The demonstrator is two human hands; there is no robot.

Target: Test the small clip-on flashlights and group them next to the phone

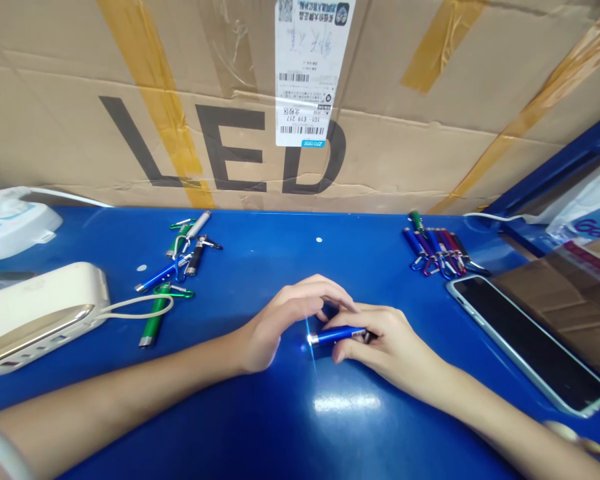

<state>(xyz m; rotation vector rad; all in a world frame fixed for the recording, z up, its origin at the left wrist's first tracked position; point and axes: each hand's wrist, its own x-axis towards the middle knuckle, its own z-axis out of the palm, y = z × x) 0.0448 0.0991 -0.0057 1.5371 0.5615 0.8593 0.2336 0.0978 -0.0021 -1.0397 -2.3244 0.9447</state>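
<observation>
A small blue flashlight point(337, 335) lies in my right hand point(380, 333), pinched between thumb and fingers near its back end. Its silver head points left and glows with a white-blue light. Facing that lit end, my left hand point(290, 313) is cupped with its fingers extended toward the right hand, and nothing shows in its grasp. The left fingertips come close to the right fingers; whether they touch I cannot tell. On the left, several keychain flashlights lie loosely, among them a green one point(155, 317), a blue one point(161, 273) and a black one point(195, 258).
A row of keychain flashlights with carabiners point(437, 250) lies at the back right. Nearby are a phone point(525, 340) and a brown carton point(570, 307). A white power bank point(45, 300) with a cord loop and a power strip point(20, 223) stand left. A large cardboard box point(380, 153) walls off the back.
</observation>
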